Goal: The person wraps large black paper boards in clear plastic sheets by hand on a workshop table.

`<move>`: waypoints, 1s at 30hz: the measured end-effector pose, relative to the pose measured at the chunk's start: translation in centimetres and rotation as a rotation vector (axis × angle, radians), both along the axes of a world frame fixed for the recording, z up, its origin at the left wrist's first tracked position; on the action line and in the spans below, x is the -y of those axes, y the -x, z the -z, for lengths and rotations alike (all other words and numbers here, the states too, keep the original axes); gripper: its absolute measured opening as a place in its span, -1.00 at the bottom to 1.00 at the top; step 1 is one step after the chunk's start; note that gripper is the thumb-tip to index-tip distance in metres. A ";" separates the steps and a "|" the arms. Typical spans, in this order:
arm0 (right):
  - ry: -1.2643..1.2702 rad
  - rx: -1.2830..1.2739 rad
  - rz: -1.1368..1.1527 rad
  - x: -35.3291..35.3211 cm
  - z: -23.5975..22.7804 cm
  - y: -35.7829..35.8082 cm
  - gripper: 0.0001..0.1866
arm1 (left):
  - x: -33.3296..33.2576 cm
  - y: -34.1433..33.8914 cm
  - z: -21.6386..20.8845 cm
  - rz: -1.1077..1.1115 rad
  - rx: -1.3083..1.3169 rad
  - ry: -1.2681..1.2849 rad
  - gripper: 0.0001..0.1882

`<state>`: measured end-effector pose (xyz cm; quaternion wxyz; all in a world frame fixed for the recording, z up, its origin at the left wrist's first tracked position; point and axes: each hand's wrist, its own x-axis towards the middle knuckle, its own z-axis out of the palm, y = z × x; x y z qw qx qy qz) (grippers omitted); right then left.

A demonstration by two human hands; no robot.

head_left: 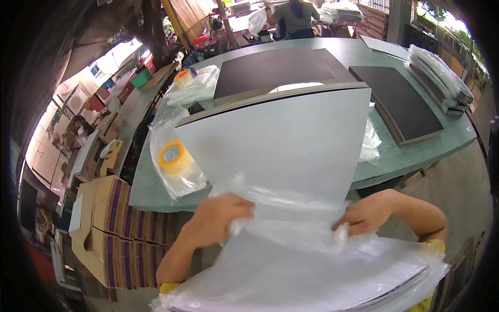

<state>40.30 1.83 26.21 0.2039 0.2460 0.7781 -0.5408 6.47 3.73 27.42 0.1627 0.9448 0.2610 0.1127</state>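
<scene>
A stack of white-faced boards leans over the near edge of the green table toward me. Clear plastic wrap is gathered around its lower part. My left hand, slightly blurred, has its fingers closed on the plastic at the left side. On the right side my right hand pinches a bunched piece of the same plastic. Below my hands, a wide plastic-covered white sheet or stack spreads across my lap area; where it joins the upright boards is hidden by the wrap.
On the green table lie dark boards, a larger dark panel, a yellow tape roll on clear plastic bags, and a wrapped stack. Cardboard boxes stand at the left. Another person works beyond the table.
</scene>
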 end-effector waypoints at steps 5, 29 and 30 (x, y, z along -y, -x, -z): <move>-0.975 0.563 0.193 -1.3 -1.5 -3.1 -0.60 | 6.2 -2.3 -1.6 0.451 -0.168 0.502 -0.72; -1.333 -0.110 0.118 3.7 -7.5 -0.3 -0.80 | -1.4 3.3 2.4 -0.430 -0.495 -0.456 -0.84; -0.946 -0.307 0.084 5.1 -7.6 1.1 -0.79 | -2.1 3.8 2.4 -0.375 -0.421 -0.516 -0.83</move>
